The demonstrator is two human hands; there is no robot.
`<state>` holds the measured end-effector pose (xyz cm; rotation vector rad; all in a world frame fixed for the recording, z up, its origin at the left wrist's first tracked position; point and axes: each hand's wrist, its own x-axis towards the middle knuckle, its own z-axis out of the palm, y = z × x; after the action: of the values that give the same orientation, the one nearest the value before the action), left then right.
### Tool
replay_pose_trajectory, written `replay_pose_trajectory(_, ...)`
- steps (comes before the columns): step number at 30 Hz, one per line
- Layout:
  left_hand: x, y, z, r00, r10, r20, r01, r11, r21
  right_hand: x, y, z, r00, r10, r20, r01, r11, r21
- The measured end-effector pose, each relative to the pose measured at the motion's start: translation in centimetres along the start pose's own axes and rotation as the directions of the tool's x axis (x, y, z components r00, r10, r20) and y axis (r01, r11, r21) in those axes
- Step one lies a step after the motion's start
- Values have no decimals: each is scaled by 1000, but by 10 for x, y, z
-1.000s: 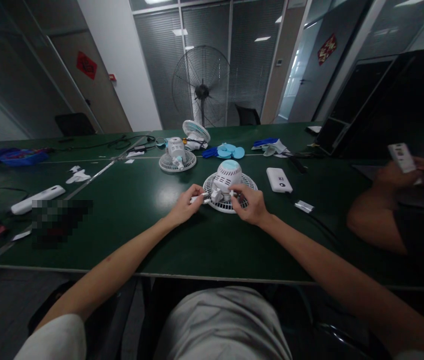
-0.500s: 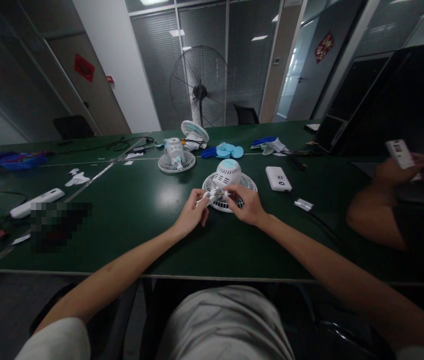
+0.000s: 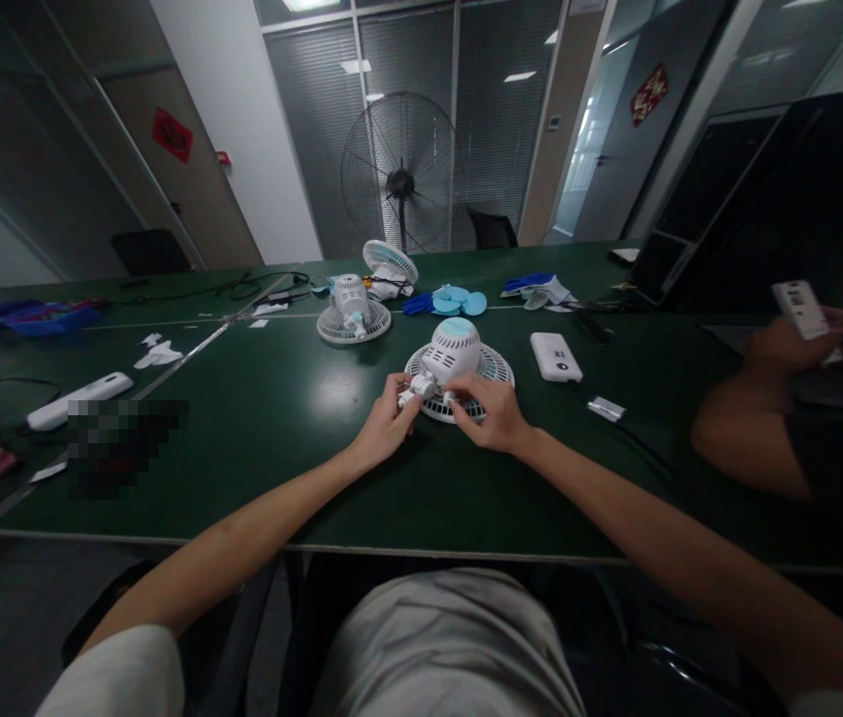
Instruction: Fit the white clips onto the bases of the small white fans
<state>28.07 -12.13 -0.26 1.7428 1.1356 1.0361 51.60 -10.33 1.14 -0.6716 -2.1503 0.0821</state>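
Note:
A small white fan head [image 3: 455, 351] lies grille down on the green table in front of me, its vented motor housing with a light blue top facing up. My left hand [image 3: 383, 423] is closed on the white plastic neck joint [image 3: 425, 385] at the near side of this fan. Between the thumb and fingers of my right hand [image 3: 496, 410] is a small white plastic piece [image 3: 449, 396], just right of the joint. Its exact kind is too small to make out, and the fingers partly cover it.
Behind stand two more small fans, one face down [image 3: 352, 314] and one tilted [image 3: 389, 267]. Light blue discs [image 3: 458, 299] and gloves [image 3: 540, 289] lie farther back. A white power bank [image 3: 555, 357] is to the right. Another person's hand [image 3: 794, 344] holds a pale device at far right.
My right fingertips have drawn slightly away from the neck joint, and the small white piece now shows between them. The joint has turned a little in my left hand.

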Motion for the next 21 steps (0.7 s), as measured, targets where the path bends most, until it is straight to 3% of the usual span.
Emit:
replay_pose_trajectory(12,-2,1,3,999,46,-13,-46,999,26,0,-1,5,994,-101,34,101,995,-13)
replay_pose_trajectory(17,-1,1,1,999,43,-32,-42,999,31,0,0,9,999,-36,-23,33,995,-90)
replay_pose_trajectory(21,-2,2,-2,998,51,-47,-49,998,47,0,2,10,995,11,-96,-17,998,-57)
